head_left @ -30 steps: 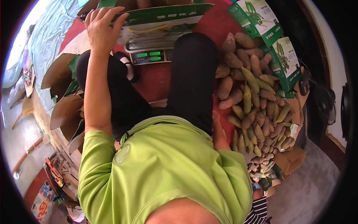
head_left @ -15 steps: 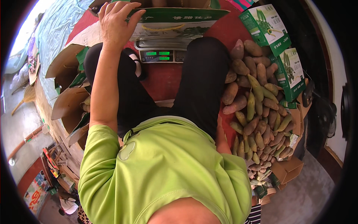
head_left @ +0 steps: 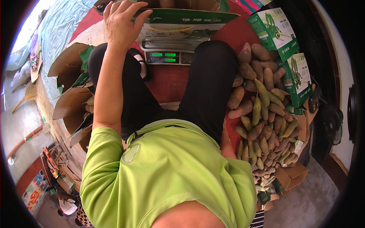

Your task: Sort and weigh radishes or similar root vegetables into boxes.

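My left hand (head_left: 122,27) lies against the left end of a green and white cardboard box (head_left: 197,29), which has a yellow cord handle. Its fingers are stretched out and the thumb stands apart from them. The box stands with its top flap raised on a digital scale (head_left: 169,57) with lit green displays, between my knees. Of my right arm (head_left: 227,146) only a strip shows beside my right thigh. The hand itself is hidden. Close to that arm lies a heap of reddish-brown and greenish tubers (head_left: 262,125).
Open brown cartons (head_left: 70,62) stand by my left leg, one with tubers inside. Green and white printed boxes (head_left: 300,74) stand beyond the heap at right. A black fan (head_left: 330,121) is at the far right. Red sheeting (head_left: 167,85) covers the ground between my legs.
The whole view has shifted slightly, with the box, scale and heap a little lower and further right. My left hand keeps its place on the box.
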Available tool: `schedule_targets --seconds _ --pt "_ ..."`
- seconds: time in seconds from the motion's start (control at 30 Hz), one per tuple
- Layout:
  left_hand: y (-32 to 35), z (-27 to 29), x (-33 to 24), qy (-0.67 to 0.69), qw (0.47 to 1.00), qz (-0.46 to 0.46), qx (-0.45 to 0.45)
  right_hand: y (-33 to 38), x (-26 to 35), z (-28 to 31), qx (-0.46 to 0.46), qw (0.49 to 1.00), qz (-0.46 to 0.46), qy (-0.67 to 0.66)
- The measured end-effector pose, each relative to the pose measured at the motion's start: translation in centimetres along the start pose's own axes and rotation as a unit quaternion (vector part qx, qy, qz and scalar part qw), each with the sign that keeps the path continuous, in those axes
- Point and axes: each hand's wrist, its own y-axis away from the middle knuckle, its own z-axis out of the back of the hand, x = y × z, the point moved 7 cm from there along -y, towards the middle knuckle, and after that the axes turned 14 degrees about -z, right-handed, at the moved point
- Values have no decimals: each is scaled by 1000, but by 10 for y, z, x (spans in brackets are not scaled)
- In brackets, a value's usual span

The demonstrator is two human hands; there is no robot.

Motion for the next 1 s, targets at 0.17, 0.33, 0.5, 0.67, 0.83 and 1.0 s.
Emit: schedule_targets --seconds 0.17,0.33,0.5,0.67,0.83,1.0 --pt "2 4 4 -3 1000 5 -7 -1 6 -24 40 998 -46 -29" --pt "5 9 6 -23 1000 6 1 -2 -16 -34 188 901 -189 -343" --pt "13 12 15 -6 1000 15 -10 9 -13 -50 291 680 -295 -605" --pt "24 8 31 8 998 21 -51 41 50 -74 399 221 -228 -860" --pt "17 4 23 46 998 -14 -41 3 57 -90 476 -431 71 -763" --pt "19 7 27 22 1000 -10 -8 20 54 -165 590 -655 140 -451"
